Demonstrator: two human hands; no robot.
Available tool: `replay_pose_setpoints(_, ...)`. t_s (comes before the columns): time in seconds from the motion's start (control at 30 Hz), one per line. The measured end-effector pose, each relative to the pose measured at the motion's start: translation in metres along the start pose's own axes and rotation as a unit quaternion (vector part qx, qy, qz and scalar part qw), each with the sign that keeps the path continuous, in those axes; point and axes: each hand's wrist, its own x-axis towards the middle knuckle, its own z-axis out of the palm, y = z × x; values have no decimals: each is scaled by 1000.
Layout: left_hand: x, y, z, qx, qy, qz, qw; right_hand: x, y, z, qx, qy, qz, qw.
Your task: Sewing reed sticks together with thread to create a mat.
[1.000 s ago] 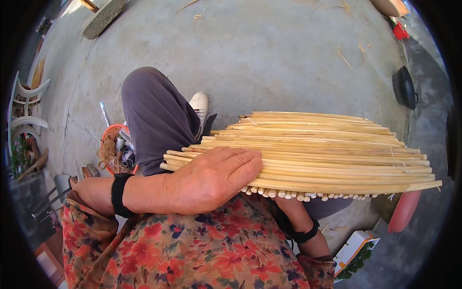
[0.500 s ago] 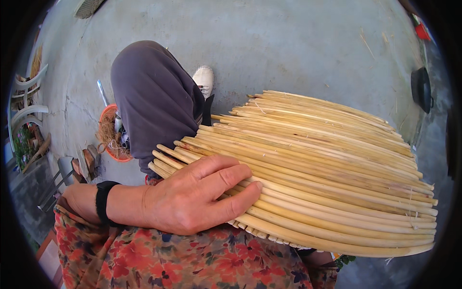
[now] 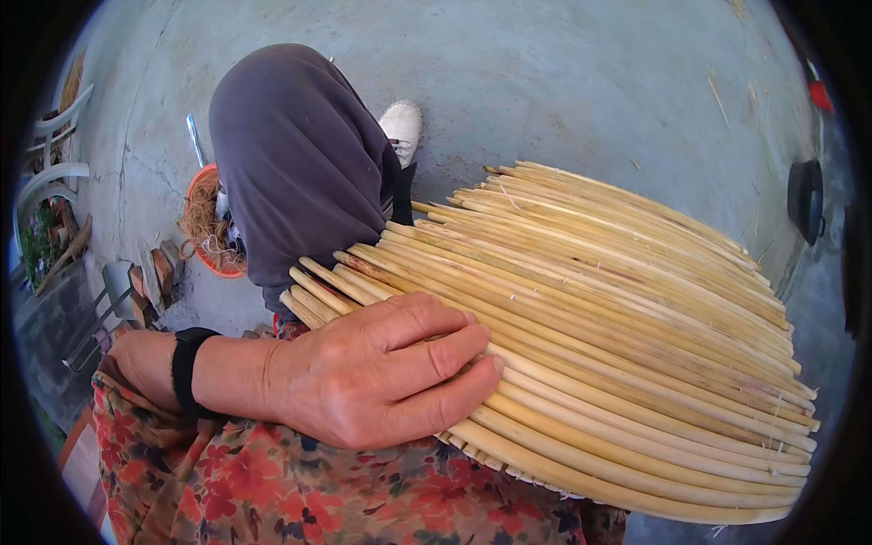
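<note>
A mat of pale yellow plant stalks point(image 3: 590, 309), bound side by side with thin thread, lies slanted across my lap. My left hand point(image 3: 391, 368), with a black band at the wrist, is closed on its near left part, the fingers curled over the stalks. My left thumb is hidden. Stalk ends stick out unevenly beyond that hand, beside my knee in dark grey cloth point(image 3: 291, 154). Below the near edge, a row of stalk ends shows from an underlying part. My right hand is out of sight.
An orange basket point(image 3: 196, 182) with brown fibre and string stands left of my knee. Farther left are bricks point(image 3: 162, 271), a metal-framed object point(image 3: 104, 304) and pale curved chair parts point(image 3: 56, 173). A black pan point(image 3: 805, 200) sits at the far right. Loose straws lie on the concrete floor point(image 3: 581, 73).
The mat has tilted, its right end swinging down and toward me. My left hand keeps its hold at nearly the same place. The view has shifted slightly.
</note>
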Motion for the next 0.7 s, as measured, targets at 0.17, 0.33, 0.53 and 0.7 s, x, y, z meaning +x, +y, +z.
replay_pose_setpoints(0.17, -1, -1, 0, 1, 3, 7, 1000, 0, -1, -1, -1, -4, 2, 1000)
replay_pose_setpoints(0.33, -1, -2, -3, -1, -19, 11, 1000, -1, 0, -2, 0, -5, 9, 1000)
replay_pose_setpoints(0.53, -1, -1, -5, -3, -31, 8, 999, -3, -1, -4, 2, -10, 10, 1000)
replay_pose_setpoints(0.7, 0, -2, -4, -4, -34, 5, 999, -2, 0, -4, 2, -9, 13, 1000)
